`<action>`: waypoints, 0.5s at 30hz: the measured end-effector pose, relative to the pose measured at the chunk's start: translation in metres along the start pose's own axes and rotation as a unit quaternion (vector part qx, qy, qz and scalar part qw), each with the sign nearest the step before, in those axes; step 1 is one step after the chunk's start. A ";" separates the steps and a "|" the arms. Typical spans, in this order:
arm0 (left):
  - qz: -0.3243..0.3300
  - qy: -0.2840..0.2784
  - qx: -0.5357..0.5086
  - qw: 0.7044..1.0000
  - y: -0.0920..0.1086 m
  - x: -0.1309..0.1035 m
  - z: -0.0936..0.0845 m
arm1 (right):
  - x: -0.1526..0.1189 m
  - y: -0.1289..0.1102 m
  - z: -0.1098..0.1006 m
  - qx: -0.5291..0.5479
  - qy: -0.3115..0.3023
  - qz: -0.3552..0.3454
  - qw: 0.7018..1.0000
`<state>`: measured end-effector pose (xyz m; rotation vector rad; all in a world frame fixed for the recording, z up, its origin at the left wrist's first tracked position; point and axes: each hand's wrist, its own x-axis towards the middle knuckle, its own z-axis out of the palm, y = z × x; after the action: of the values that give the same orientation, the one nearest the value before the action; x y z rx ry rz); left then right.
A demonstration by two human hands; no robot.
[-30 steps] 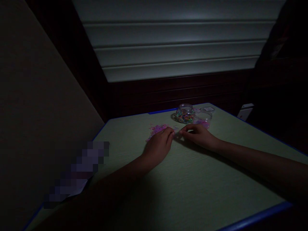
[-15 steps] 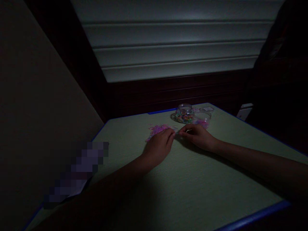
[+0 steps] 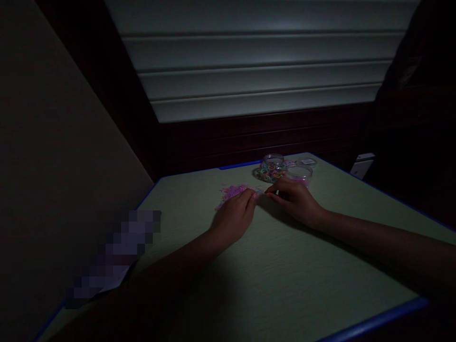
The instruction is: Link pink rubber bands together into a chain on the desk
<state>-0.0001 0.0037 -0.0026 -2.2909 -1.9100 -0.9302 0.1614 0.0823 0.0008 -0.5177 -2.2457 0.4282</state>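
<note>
My left hand (image 3: 235, 213) is closed in a pinch beside a pile of small pink and purple bands (image 3: 233, 191); what its fingertips hold is too small to make out. A short gap to the right, my right hand (image 3: 295, 198) also pinches, thumb against forefinger, on something I cannot make out. A few pale, clear bands (image 3: 259, 189) lie just beyond the fingertips. Behind the right hand stands a clear jar with pink contents (image 3: 299, 173), partly hidden by that hand. Next to it is a round jar of multicoloured small elastic bands (image 3: 271, 170).
A clear lid (image 3: 307, 162) lies behind the jars at the far right. The pale green table (image 3: 285, 280) has a blue edge. A blurred-out object (image 3: 117, 254) rests along the left edge. A slatted shutter (image 3: 256, 52) rises behind the table, with a wall on the left.
My right hand has shifted slightly up and its fingers have drawn together more. The left hand has hardly moved. The jars and the pile stay in place.
</note>
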 end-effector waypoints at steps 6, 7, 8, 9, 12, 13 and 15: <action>-0.002 0.000 -0.003 1.000 0.000 0.000 0.001 | -0.001 -0.001 0.000 -0.004 -0.009 -0.022 1.000; -0.002 0.000 -0.003 1.000 0.000 0.000 0.001 | -0.001 0.000 0.000 -0.002 -0.008 -0.023 1.000; -0.001 -0.001 -0.002 1.000 0.000 0.000 0.001 | -0.002 0.000 0.000 -0.001 -0.008 -0.023 1.000; -0.001 -0.001 -0.002 1.000 0.000 0.000 0.000 | -0.002 0.000 0.000 -0.001 -0.009 -0.023 1.000; 0.000 0.000 -0.004 1.000 0.000 0.000 0.000 | -0.002 0.001 0.000 -0.004 -0.013 -0.023 1.000; -0.001 0.002 -0.005 1.000 0.000 0.000 0.001 | -0.002 0.001 0.000 -0.005 -0.014 -0.022 1.000; -0.004 0.008 -0.009 1.000 0.001 0.000 0.001 | -0.002 0.001 0.000 -0.007 -0.016 -0.019 1.000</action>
<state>0.0010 0.0039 -0.0030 -2.2800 -1.9148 -0.9671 0.1624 0.0824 -0.0008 -0.4790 -2.2869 0.4038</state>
